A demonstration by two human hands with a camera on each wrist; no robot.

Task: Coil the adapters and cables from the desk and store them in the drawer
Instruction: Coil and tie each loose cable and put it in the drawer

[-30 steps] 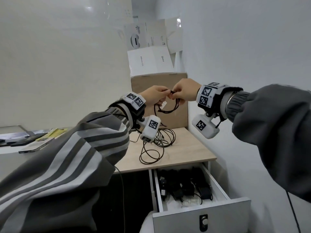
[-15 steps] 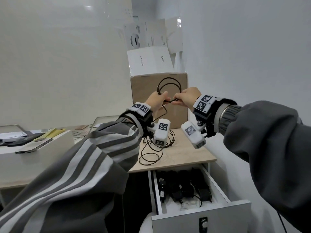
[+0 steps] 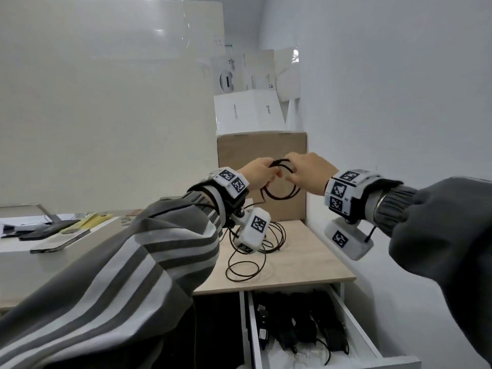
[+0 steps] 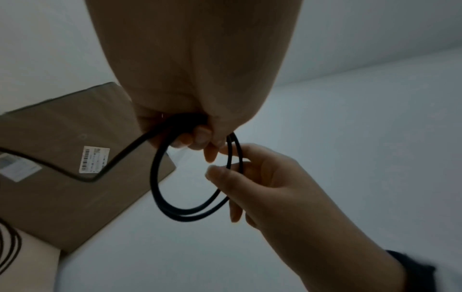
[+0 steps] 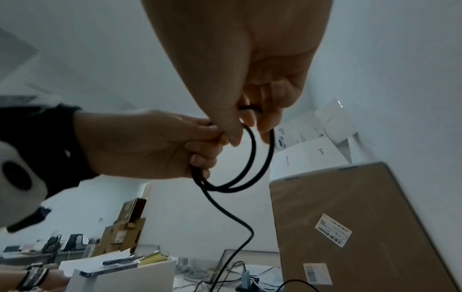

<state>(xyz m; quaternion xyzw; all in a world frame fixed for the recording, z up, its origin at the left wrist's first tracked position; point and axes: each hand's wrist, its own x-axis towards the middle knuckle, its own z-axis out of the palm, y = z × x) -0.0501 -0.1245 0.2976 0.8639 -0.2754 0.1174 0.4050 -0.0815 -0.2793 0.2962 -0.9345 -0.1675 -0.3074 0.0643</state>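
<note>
Drawer (image 3: pixel 356 339) is open below the desk's front edge, adapters (image 3: pixel 306 328) already stowed inside. Loose cables (image 3: pixel 247 262) are left on desk (image 3: pixel 314 265). Above, cable (image 3: pixel 282 194) is mid-coil: loops gripped by left hand (image 3: pixel 257 174), pinched by right hand (image 3: pixel 310 173). Next judged: trailing tail wound in.

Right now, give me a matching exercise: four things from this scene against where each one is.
Things:
1. coil
2. loose cables
3. adapters
4. white box

Places:
A. in the open drawer
B. on the brown box
C. held by both hands
D. on the desk

Pairs: 1-C, 2-D, 3-A, 4-B
</note>
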